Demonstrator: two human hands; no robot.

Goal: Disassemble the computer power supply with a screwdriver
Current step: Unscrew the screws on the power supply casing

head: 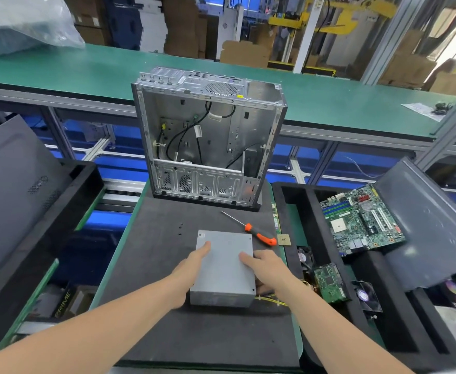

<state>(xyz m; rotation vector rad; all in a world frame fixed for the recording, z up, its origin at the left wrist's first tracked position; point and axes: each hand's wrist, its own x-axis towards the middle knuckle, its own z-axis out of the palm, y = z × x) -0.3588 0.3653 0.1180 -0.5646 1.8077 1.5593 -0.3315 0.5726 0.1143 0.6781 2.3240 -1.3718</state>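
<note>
The power supply (223, 268), a plain grey metal box, lies flat on the dark mat (167, 333) near me. My left hand (190, 268) holds its left side, with the thumb laid on the top face. My right hand (268, 268) grips its right side, thumb on top and fingers wrapped down the edge. Yellow wires (271, 300) trail out from its near right corner. The screwdriver (259, 234), with an orange and black handle, lies loose on the mat just beyond the box to the right. No hand touches it.
An opened, gutted computer case (208, 136) stands upright at the mat's far end. Small black screws (180, 229) lie left of the box's far corner, and a CPU chip (284, 240) by the screwdriver. Black foam trays flank the mat; the right one holds a motherboard (362, 220), smaller boards and fans.
</note>
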